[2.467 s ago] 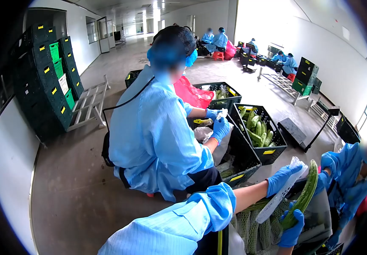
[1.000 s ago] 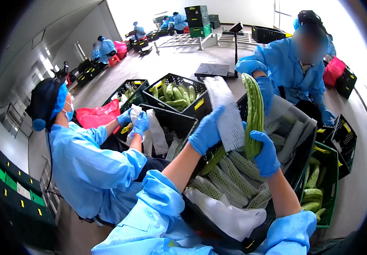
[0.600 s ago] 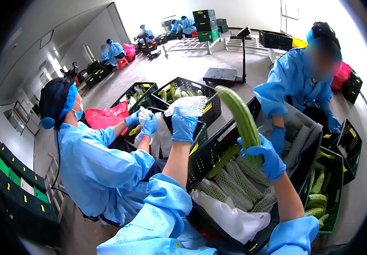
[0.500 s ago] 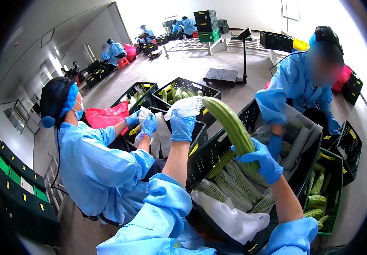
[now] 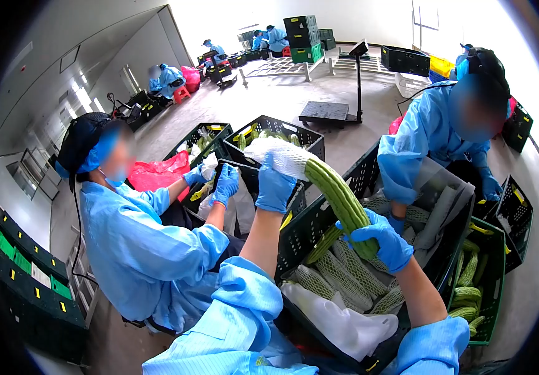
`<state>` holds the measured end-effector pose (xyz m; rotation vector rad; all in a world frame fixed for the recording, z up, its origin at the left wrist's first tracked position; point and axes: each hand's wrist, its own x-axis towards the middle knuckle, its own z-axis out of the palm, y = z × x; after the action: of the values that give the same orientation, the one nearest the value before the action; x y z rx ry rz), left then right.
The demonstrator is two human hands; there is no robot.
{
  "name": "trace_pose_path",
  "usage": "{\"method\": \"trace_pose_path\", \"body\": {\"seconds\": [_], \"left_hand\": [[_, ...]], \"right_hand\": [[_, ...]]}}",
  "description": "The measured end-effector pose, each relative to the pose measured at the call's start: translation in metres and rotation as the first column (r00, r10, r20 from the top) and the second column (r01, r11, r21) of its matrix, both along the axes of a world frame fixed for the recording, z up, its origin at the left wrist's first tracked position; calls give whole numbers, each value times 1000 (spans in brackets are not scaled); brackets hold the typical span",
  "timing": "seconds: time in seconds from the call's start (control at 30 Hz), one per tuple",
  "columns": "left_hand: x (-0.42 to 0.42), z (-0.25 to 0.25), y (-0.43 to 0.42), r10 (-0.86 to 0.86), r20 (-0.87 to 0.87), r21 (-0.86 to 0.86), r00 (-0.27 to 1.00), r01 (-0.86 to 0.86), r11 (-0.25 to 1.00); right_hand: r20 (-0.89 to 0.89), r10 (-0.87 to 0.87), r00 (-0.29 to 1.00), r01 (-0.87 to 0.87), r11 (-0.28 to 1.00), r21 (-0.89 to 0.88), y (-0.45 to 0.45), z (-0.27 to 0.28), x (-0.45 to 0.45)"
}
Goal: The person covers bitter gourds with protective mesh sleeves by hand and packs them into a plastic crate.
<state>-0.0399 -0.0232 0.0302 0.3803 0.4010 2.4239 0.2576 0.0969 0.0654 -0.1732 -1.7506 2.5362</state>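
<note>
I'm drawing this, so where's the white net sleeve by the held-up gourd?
The net sleeve is just above the head view's middle, in the person's left hand, its mouth meeting the green gourd at its upper end.

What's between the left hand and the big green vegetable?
A white net sleeve, held by the left hand over one end of the vegetable; head view.

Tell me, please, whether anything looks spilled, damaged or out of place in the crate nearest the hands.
I see no spill or damage. One gourd near the side wall of the dark crate appears bare, which looks odd beside the netted gourds.
</note>
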Motion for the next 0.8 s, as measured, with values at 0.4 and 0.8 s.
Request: {"method": "trace_pose_path", "body": {"seconds": [0.4,0.8], "left_hand": [[79,30,24,-179,-71,-193,981,163,968],[148,16,46,-346,-38,-358,938,310,881]], "right_hand": [[-121,-248,961,273,919,286,-24,-29,-13],[-37,-356,934,357,919,165,-14,-27,-12]]}}
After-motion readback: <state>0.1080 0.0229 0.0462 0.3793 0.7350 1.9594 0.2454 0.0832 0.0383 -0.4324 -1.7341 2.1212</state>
